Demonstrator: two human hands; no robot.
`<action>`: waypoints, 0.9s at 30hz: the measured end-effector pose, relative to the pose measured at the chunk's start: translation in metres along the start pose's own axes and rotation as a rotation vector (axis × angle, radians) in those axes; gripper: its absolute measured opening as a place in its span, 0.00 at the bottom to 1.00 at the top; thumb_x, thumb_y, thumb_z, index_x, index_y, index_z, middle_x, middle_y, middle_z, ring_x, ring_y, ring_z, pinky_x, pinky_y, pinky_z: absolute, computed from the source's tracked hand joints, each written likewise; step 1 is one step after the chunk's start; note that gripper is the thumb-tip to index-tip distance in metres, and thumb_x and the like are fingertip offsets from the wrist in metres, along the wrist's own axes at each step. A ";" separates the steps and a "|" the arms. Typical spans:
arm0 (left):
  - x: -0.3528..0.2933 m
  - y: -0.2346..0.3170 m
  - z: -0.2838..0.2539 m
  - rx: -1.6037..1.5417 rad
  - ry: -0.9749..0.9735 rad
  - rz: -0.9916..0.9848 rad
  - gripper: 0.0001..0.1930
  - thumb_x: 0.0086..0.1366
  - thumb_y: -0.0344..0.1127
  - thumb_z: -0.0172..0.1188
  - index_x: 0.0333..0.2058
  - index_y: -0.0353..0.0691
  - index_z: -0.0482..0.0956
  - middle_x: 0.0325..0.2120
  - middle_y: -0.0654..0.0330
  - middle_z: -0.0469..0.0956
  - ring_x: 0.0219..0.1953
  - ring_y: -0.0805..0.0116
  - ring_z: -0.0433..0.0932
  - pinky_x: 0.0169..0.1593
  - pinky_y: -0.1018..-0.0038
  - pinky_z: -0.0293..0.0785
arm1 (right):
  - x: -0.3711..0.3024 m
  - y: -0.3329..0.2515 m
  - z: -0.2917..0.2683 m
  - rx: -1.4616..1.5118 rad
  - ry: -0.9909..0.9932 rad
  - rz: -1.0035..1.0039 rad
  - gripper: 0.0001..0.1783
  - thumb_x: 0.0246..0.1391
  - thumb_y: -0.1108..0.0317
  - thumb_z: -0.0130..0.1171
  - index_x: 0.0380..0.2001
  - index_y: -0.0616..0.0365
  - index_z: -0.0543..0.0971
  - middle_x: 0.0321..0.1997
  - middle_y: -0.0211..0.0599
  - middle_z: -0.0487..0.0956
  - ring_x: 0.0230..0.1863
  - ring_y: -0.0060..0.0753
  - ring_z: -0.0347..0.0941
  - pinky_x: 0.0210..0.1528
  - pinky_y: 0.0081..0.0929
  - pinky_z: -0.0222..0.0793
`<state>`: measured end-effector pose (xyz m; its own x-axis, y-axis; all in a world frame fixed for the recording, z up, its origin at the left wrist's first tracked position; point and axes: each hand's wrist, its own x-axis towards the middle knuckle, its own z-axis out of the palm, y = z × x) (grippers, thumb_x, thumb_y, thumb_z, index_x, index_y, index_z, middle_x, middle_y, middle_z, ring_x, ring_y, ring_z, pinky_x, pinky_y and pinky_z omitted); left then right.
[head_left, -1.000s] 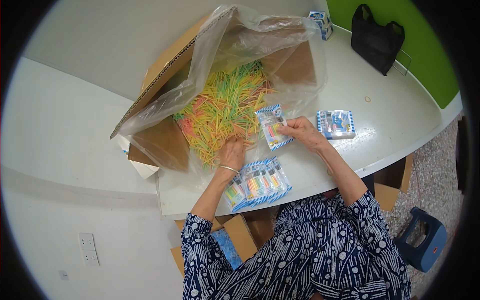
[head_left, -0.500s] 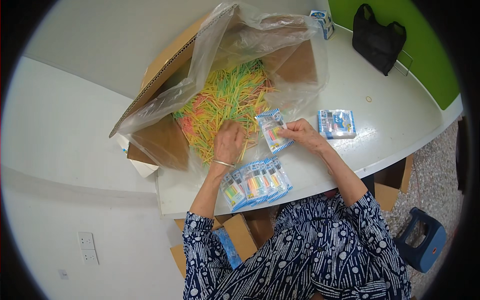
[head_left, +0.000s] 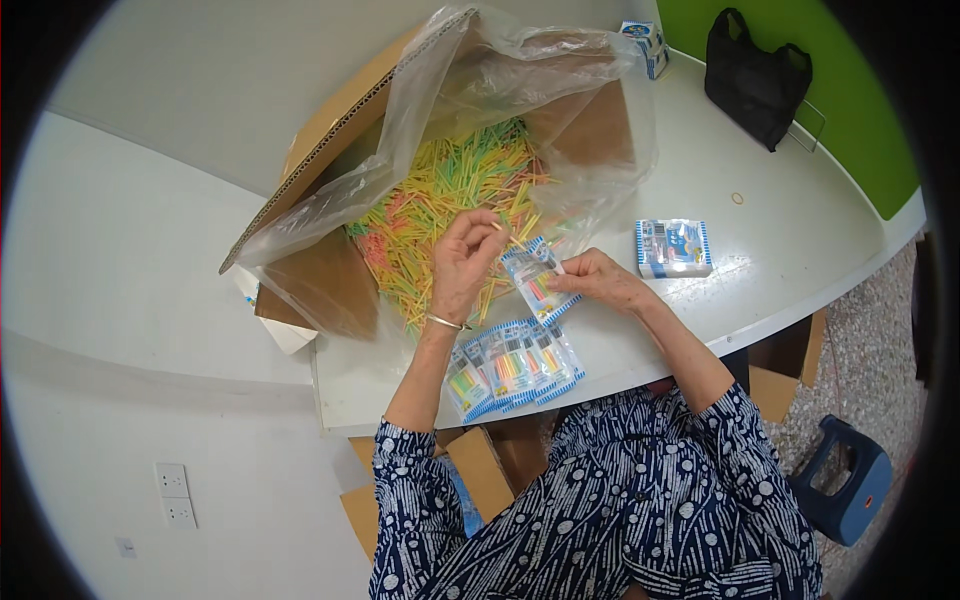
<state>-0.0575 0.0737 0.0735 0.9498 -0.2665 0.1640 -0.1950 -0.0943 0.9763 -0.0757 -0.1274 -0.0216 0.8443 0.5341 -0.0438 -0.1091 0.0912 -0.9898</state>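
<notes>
My left hand [head_left: 465, 262] pinches a thin yellowish stick [head_left: 508, 236] at the top end of a small clear packet. The packet [head_left: 535, 272] has blue striped ends and shows several coloured sticks inside. Its right side is gripped by my right hand [head_left: 602, 281], thumb on the front. Behind my left hand, a heap of thin yellow, green and pink sticks [head_left: 450, 195] fills a tilted cardboard box [head_left: 585, 130] lined with clear plastic. Below the held packet, several similar packets [head_left: 510, 365] with sticks inside lie overlapping along the table's near edge.
A stack of flat packets [head_left: 673, 248] sits to the right on the white table [head_left: 780, 235]. Farther back are a small blue and white box [head_left: 645, 48], a black bag [head_left: 758, 75] and a rubber band [head_left: 737, 198]. A blue stool [head_left: 845, 480] stands on the floor at right.
My left hand has risen out of the stick heap with a stick in its fingers. The packet in my right hand has come slightly nearer and to the left.
</notes>
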 end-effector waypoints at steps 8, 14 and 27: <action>-0.011 -0.022 0.008 0.180 -0.111 0.094 0.07 0.61 0.29 0.57 0.36 0.32 0.79 0.32 0.66 0.76 0.37 0.78 0.72 0.44 0.81 0.68 | -0.007 -0.013 0.009 0.050 -0.006 -0.033 0.16 0.53 0.59 0.60 0.34 0.64 0.82 0.25 0.21 0.77 0.27 0.08 0.64 0.28 0.12 0.59; -0.024 -0.014 0.008 0.250 -0.252 -0.148 0.08 0.60 0.29 0.58 0.36 0.31 0.79 0.29 0.67 0.76 0.34 0.79 0.72 0.41 0.83 0.68 | -0.017 -0.022 0.016 0.042 -0.087 -0.019 0.16 0.54 0.61 0.59 0.36 0.65 0.81 0.29 0.24 0.79 0.31 0.09 0.68 0.34 0.13 0.64; -0.097 -0.034 -0.057 0.907 -0.285 0.019 0.14 0.52 0.36 0.64 0.36 0.36 0.77 0.33 0.57 0.76 0.36 0.63 0.74 0.39 0.72 0.69 | -0.088 -0.013 -0.072 -1.328 0.854 -0.314 0.18 0.44 0.64 0.63 0.39 0.60 0.76 0.43 0.38 0.75 0.48 0.44 0.65 0.49 0.37 0.62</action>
<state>-0.1293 0.1573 0.0328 0.8726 -0.4879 0.0210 -0.4388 -0.7644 0.4725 -0.1105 -0.2358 -0.0148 0.8253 -0.0078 0.5647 0.2416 -0.8989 -0.3656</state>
